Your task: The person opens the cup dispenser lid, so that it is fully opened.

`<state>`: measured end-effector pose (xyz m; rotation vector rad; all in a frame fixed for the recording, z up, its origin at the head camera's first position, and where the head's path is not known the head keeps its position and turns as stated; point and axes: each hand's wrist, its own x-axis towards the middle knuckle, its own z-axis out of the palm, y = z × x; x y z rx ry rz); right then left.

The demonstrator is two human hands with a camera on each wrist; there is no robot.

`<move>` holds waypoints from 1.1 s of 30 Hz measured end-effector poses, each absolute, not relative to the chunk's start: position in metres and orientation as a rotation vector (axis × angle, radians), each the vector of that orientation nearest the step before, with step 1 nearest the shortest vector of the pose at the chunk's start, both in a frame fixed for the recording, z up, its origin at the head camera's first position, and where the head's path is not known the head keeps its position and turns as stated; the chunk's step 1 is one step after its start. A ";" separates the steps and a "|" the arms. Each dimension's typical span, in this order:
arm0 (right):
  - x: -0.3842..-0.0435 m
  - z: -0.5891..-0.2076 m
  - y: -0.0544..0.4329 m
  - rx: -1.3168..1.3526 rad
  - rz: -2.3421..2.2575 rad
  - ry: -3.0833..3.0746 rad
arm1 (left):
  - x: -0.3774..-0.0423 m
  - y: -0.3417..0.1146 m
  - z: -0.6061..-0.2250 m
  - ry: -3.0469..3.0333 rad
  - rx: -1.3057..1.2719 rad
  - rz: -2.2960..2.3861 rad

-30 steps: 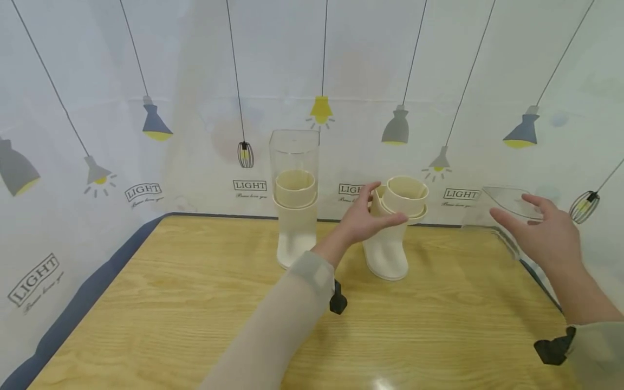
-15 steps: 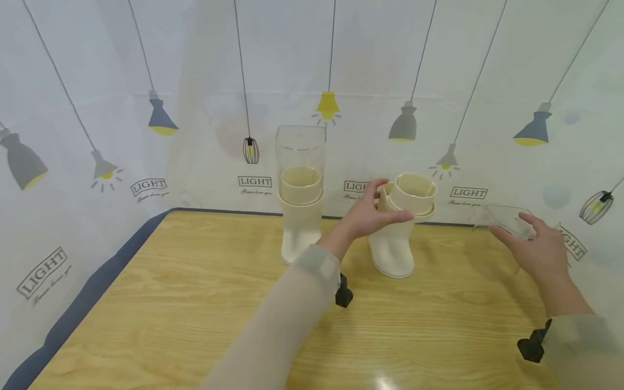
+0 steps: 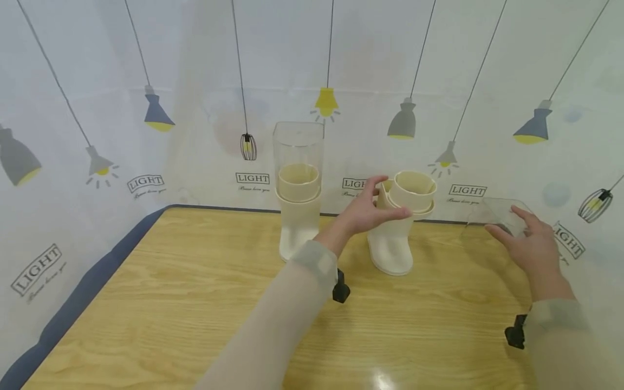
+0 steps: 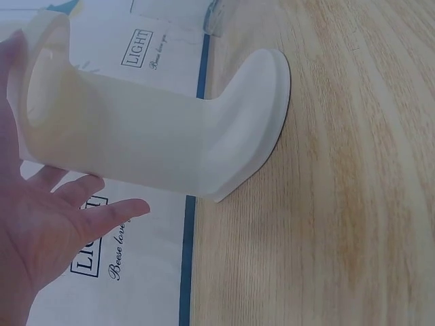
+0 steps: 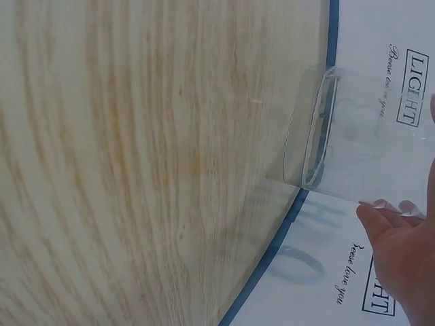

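Note:
A cream dispenser base (image 3: pixel 390 249), with a round collar and a foot that flares forward, stands on the table at centre right. My left hand (image 3: pixel 363 215) grips its upper part, thumb in front and fingers round the left side. In the left wrist view the base's foot (image 4: pixel 255 115) rests on the wood. To the right, my right hand (image 3: pixel 533 246) holds a clear plastic container (image 5: pixel 370 146) between thumb and fingers, tilted and apart from the base. A matching base (image 3: pixel 298 225) stands at left, with a clear container (image 3: pixel 298 138) upright on top.
The wooden table (image 3: pixel 185 303) has a dark blue edge along the back and left. Close behind it hangs a white curtain (image 3: pixel 195 108) printed with lamps and LIGHT labels. A black wrist mount (image 3: pixel 341 290) sits under the left cuff.
My right hand has moved left, nearer the gripped base, and the clear container in it has changed its tilt. My left hand keeps its hold on the base. The head view has shifted slightly.

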<state>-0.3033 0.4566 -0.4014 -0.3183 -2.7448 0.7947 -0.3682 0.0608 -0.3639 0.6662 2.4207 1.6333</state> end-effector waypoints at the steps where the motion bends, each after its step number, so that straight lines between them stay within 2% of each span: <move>1: -0.303 -0.402 0.457 -0.318 0.792 -2.743 | -0.368 0.061 -0.364 2.414 0.668 1.636; 23: -0.299 -0.398 0.447 -0.379 0.849 -2.762 | -0.368 0.057 -0.360 2.386 0.668 1.632; 33: -0.298 -0.402 0.452 -0.370 0.833 -2.766 | -0.359 0.050 -0.363 2.339 0.699 1.647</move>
